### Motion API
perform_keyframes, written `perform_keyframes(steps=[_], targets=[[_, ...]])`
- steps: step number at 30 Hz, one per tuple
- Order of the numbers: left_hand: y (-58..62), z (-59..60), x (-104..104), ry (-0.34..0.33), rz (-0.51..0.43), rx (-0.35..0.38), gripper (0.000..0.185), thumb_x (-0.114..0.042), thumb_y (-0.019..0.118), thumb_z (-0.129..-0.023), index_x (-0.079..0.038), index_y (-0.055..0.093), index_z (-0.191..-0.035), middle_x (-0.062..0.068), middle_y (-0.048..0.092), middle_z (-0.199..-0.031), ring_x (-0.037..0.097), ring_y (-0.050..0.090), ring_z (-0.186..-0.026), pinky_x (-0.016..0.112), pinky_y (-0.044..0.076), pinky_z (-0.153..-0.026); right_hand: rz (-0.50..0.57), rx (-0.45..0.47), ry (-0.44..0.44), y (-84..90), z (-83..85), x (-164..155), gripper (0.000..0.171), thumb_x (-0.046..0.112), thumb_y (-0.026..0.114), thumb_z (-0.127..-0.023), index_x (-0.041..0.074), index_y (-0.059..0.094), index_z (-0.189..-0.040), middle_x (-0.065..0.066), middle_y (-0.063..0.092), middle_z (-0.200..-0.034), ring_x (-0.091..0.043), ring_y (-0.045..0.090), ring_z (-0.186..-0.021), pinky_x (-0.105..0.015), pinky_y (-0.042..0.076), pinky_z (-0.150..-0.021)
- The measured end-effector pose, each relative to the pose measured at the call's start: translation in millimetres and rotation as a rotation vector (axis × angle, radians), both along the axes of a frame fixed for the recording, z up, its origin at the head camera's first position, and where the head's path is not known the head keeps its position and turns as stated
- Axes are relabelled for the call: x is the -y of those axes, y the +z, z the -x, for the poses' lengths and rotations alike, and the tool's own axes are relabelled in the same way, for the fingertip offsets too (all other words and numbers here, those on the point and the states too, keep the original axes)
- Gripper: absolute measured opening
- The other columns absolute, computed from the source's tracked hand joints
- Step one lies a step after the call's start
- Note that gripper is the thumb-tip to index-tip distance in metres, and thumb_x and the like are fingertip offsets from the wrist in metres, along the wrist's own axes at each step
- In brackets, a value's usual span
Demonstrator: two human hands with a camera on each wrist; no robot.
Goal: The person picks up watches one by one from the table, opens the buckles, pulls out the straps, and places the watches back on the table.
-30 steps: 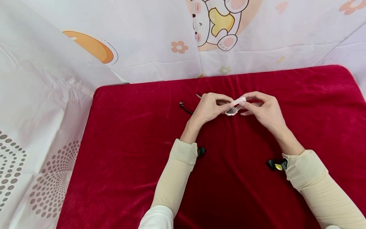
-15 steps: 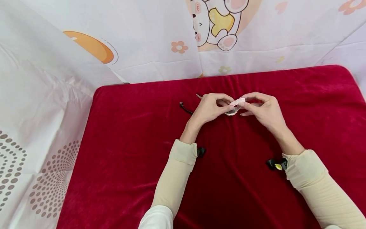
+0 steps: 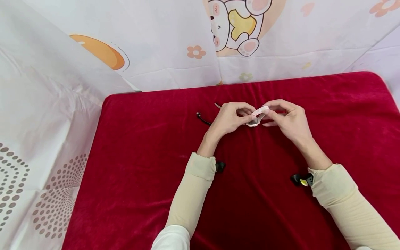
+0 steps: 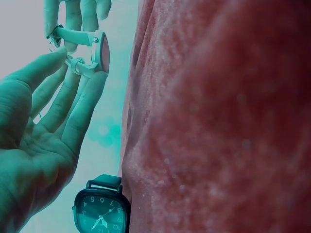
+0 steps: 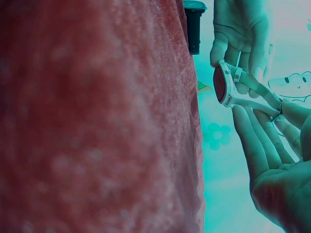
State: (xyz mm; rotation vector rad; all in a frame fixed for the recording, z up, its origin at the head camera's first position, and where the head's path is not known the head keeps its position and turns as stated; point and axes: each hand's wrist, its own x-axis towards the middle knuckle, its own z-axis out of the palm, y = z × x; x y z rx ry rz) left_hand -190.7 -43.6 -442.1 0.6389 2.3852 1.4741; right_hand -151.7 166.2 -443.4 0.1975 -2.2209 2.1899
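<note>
The left hand (image 3: 229,118) and the right hand (image 3: 289,119) meet above the middle of the red-covered worktop (image 3: 140,166), both pinching a small pale pink wristwatch (image 3: 257,117) between their fingertips. The watch hangs in the gap between the hands, clear of the cloth. Its case sits low and toward the left hand, and its strap runs up and across to the right hand, so the long axis lies roughly from one hand to the other. In the left wrist view the fingers (image 4: 73,104) cradle the case from beneath. A dark square-faced watch (image 4: 102,211) lies on the worktop just beyond the left hand.
</note>
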Motion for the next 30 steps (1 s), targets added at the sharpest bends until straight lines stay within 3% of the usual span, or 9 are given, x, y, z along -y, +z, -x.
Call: perform_keyframes(steps=[10, 30], targets=[[0.7, 0.1, 0.1, -0.001, 0.019, 0.012, 0.015, -0.013, 0.074, -0.09, -0.01, 0.075, -0.106, -0.003, 0.072, -0.09, 0.006, 0.066, -0.08, 0.019, 0.055, -0.072, -0.07, -0.021, 0.002, -0.5, -0.2, -1.2, 0.026, 0.006, 0.072, -0.091, -0.008, 0.066, -0.113, -0.008, 0.073, -0.094, -0.023, 0.073, -0.076, -0.036, 0.059, -0.061], [-0.7, 0.5, 0.5, 0.013, 0.024, -0.006, 0.016, -0.017, 0.074, -0.091, -0.011, 0.076, -0.106, -0.003, 0.072, -0.09, 0.005, 0.066, -0.082, 0.019, 0.055, -0.071, -0.015, -0.043, 0.036, 0.3, 0.1, 1.6, 0.024, 0.008, 0.066, -0.096, -0.009, 0.061, -0.112, -0.012, 0.073, -0.094, -0.021, 0.074, -0.08, -0.038, 0.059, -0.062]])
